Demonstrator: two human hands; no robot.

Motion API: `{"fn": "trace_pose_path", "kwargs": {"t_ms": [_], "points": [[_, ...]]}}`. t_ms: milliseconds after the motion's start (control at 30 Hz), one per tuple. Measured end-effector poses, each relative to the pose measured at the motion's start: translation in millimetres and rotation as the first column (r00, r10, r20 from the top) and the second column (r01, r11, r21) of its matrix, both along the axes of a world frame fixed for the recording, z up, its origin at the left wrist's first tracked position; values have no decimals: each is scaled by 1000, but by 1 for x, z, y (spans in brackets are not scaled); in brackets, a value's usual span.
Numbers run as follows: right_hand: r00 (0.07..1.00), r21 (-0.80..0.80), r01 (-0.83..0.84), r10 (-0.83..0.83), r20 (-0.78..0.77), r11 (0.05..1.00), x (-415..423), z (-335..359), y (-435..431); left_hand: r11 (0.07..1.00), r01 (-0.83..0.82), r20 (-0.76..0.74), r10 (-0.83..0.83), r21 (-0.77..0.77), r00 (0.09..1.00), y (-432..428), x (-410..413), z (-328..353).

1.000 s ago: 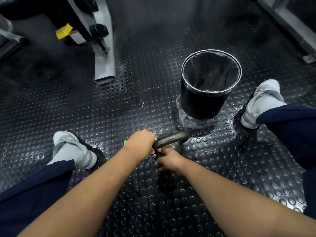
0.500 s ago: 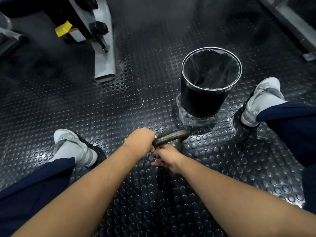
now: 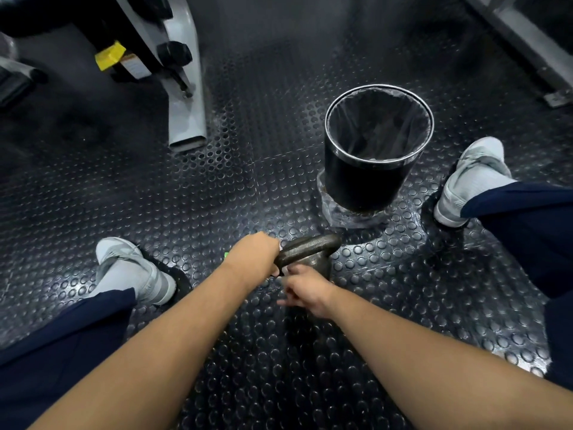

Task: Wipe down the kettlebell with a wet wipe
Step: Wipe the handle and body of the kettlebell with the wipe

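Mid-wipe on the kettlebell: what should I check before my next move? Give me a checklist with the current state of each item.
1. Left hand grips the kettlebell by its handle: ok.
2. Wipe in the right hand: cannot tell; the hand is at the bell's body, but no wipe shows clearly.
3. Kettlebell base steady on the floor: cannot tell; the hands hide it.
4. Bin open, lined and just beyond the kettlebell: ok.
5. Left shoe and right shoe apart from the kettlebell: ok.
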State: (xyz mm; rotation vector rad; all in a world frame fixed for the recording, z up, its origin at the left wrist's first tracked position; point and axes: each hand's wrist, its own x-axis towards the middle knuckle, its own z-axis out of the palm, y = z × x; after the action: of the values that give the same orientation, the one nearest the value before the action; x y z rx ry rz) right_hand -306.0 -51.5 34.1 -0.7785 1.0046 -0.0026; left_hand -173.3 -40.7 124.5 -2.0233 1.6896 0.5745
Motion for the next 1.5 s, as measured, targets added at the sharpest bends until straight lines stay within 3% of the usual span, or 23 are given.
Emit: {"fn": "trace_pose_path", "kwargs": {"t_ms": [67, 133, 167, 233, 300, 367, 500, 567, 633, 667, 733, 800, 867, 900, 967, 1033, 1100, 1133, 1200, 1267, 1333, 1433, 1500], "points": [[980, -205, -189, 172, -100, 960, 4, -5, 2, 1000, -1, -7, 0, -6, 1000, 0, 1, 0], [970, -270, -228, 195, -143, 936, 8, -5, 7, 1000, 2, -8, -2, -15, 1000, 1, 1, 0], [980, -241, -181, 156, -121, 954, 9, -3, 9, 1000, 5, -4, -5, -22, 1000, 2, 0, -1], [1000, -39, 1, -1, -4, 999, 10, 3, 11, 999, 9, 12, -8, -37, 1000, 3, 0, -2], [983, 146, 142, -157, 97, 979, 6, 5, 7, 999, 14, 21, -13, -50, 1000, 3, 1, -2], [976, 172, 169, -190, 108, 970, 0, 3, 2, 999, 5, 8, -4, -46, 1000, 2, 0, -3], [999, -30, -32, 32, -4, 999, 1, 7, -1, 999, -2, 7, 3, -38, 1000, 2, -1, 0], [972, -228, -229, 210, -103, 946, 4, 6, -1, 1000, -10, 5, 10, -25, 1000, 2, -2, 1], [961, -292, -270, 236, -146, 918, 11, 2, 2, 1000, -11, 9, 11, -11, 1000, 2, -2, 3], [971, -254, -225, 195, -136, 941, 13, 3, 4, 1000, -8, 16, 8, -11, 1000, 2, -2, 3], [1000, -22, -17, 17, -20, 1000, 14, 7, 7, 999, 10, 39, -9, -31, 999, 3, -1, 0], [980, 193, 142, -165, 108, 971, 4, 9, 6, 999, 18, 49, -16, -38, 999, 3, -1, -2], [958, 278, 185, -236, 161, 943, -6, 4, 3, 999, 18, 38, -17, -38, 999, 2, -1, -2], [965, 263, 171, -215, 149, 950, -8, 1, 2, 999, 22, 35, -21, -45, 999, 2, -1, -1], [999, 46, 18, -19, 26, 999, -7, -1, -1, 998, 31, 34, -29, -54, 999, 2, -1, 0], [963, -247, -262, 235, -134, 933, -4, -3, -2, 999, 24, 25, -23, -49, 999, 3, -1, 0], [941, -343, -332, 287, -177, 879, 3, 2, -2, 999, 17, 18, -16, -46, 1000, 3, -1, 1], [956, -318, -290, 255, -148, 902, 6, 4, 0, 999, 15, 19, -15, -47, 1000, 3, -2, 2], [995, -103, -91, 87, -41, 991, 10, 10, 4, 998, 26, 33, -24, -61, 999, 3, -2, 1], [997, 107, 51, -58, 59, 993, 7, 10, 4, 997, 39, 50, -36, -71, 998, 4, -1, -1], [981, 196, 113, -141, 136, 974, -3, 9, 0, 997, 41, 50, -38, -72, 998, 3, -2, -2], [983, 175, 125, -146, 112, 977, -9, 0, -8, 997, 30, 32, -28, -69, 999, 3, -2, -1], [1000, -2, -3, 3, 18, 1000, -8, -1, -13, 998, 19, 23, -18, -60, 1000, 3, -1, 0]]}}
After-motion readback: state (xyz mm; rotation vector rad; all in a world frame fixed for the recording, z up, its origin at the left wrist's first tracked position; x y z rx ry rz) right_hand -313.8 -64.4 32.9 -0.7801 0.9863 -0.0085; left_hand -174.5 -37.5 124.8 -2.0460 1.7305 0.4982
